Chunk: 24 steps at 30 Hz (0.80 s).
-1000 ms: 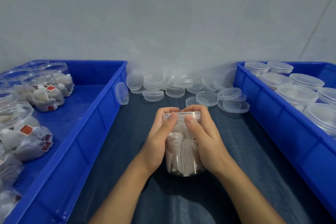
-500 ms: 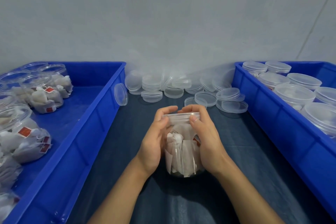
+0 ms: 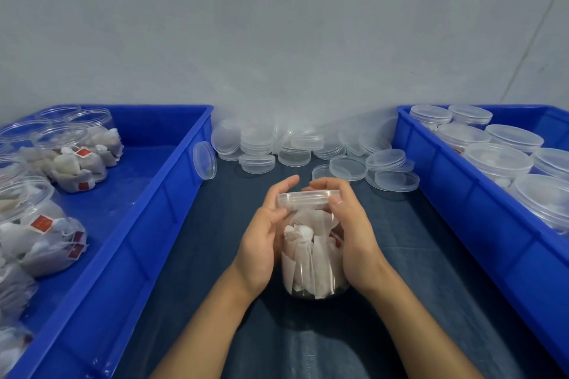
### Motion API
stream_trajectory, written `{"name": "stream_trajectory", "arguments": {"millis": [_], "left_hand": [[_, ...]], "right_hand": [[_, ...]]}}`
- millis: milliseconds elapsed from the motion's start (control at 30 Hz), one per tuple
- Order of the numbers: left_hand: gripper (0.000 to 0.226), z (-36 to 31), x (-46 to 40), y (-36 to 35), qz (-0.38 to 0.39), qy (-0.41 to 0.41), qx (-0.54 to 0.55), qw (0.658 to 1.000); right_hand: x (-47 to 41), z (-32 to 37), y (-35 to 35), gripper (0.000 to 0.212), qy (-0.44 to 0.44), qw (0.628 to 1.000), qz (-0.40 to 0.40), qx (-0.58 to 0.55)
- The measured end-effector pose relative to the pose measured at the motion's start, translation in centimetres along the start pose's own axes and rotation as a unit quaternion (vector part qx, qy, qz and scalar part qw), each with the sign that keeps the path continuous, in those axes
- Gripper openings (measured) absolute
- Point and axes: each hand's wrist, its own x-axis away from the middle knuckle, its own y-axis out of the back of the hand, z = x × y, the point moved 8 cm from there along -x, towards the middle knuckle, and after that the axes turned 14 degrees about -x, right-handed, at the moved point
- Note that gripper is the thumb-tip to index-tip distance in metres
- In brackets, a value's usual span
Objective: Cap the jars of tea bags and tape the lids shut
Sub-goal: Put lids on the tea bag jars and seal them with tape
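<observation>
jar point(image 3: 312, 258) upright between my palms on the dark mat point(image 3: 191, 255) | lid point(image 3: 308, 198) sits level on its mouth, axis vertical | left hand point(image 3: 261, 243) loosely curled, thumb at lid rim | right hand point(image 3: 354, 234) cups jar, fingers round lid's far edge, thumb on rim | spare lids point(image 3: 348, 167) just beyond my fingertips | no tape in view

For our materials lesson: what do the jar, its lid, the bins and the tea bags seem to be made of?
Jar: clear, glossy plastic, probably; the bags show through it.
Lid: thin translucent plastic, slightly cloudy.
Bins: opaque blue moulded plastic, smooth and shiny, with ribbed walls.
Tea bags: matte white filter paper or fabric, creased; which one is unclear.
</observation>
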Motion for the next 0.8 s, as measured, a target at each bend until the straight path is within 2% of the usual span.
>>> {"name": "stream_trajectory", "arguments": {"millis": [467,600,800], "left_hand": [[0.055,-0.2,0.0,0.0,-0.021,-0.002,-0.043,0.999],[0.053,-0.3,0.0,0.2,-0.024,-0.015,-0.046,0.999],[0.054,-1.1,0.1,0.8,-0.029,-0.066,-0.051,0.996]], "right_hand": [[0.0,0.4,-0.1,0.036,0.004,1.000,-0.005,0.010],[0.4,0.9,-0.5,0.036,0.007,0.999,0.010,0.049],[0.7,2.5,-0.7,0.033,0.021,0.981,0.041,0.189]]}}
